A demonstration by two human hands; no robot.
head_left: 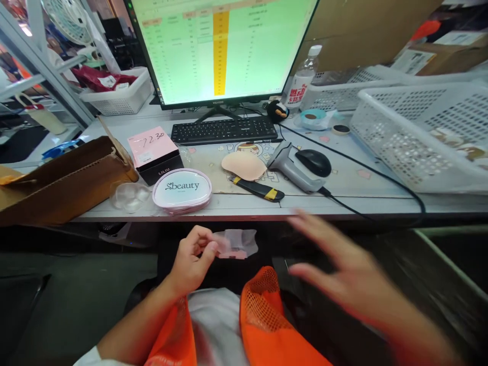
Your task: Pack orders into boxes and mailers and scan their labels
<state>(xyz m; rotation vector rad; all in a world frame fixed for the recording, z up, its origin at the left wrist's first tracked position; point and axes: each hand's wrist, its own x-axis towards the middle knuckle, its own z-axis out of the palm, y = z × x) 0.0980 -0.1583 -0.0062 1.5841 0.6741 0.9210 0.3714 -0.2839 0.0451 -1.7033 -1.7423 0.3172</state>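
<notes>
Between the thumb and fingers of my left hand (194, 259) is a translucent plastic pouch (238, 243) with a pink strip along its lower edge. I hold it over my lap, just below the desk edge. My right hand (339, 264) is off to the right, smeared by motion, with thumb and fingers apart and nothing between them. On the desk in front lie an oval case marked "Sbeauty" (182, 189), clear plastic domed pieces (131, 196), a beige rounded pad (244, 165) and a black-and-yellow utility knife (258, 189).
A grey barcode scanner (295, 170) lies by a black mouse (314, 162), its cable looping right. Behind are a keyboard (224, 129), a monitor (224, 51) and a bottle (304, 79). An open cardboard box (72, 185) and pink-black box (154, 155) stand left, a white basket (404, 137) right.
</notes>
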